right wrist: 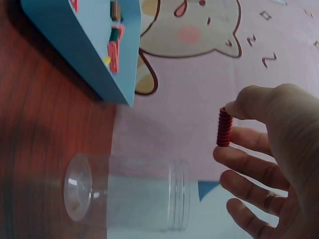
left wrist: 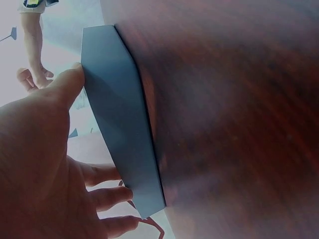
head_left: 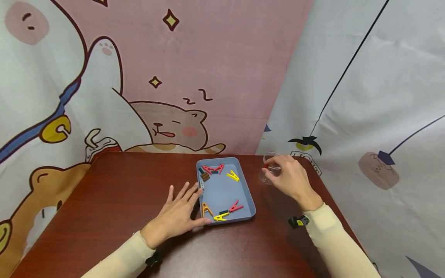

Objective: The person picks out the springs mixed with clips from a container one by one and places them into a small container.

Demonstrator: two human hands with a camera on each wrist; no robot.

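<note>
My right hand [head_left: 291, 178] pinches a small red ribbed cylinder [right wrist: 225, 127] between thumb and fingertips. It is held close by the mouth of a clear plastic jar [right wrist: 144, 196] standing upright on the table, partly hidden by the hand in the head view. My left hand [head_left: 175, 216] is spread at the near left corner of a blue-grey tray [head_left: 227, 193]. Its thumb and fingertips touch the tray's rim, as the left wrist view also shows. In the tray lie red clips [head_left: 235, 206], yellow clips [head_left: 233, 176] and an orange clip [head_left: 206, 209].
Brown ribbed pieces [head_left: 205, 176] and a dark ribbed piece [head_left: 224, 212] lie in the tray too. The tray and jar stand on a dark red-brown wooden table [head_left: 139, 189]. Printed cloth [head_left: 229, 77] hangs behind the table and along its right side.
</note>
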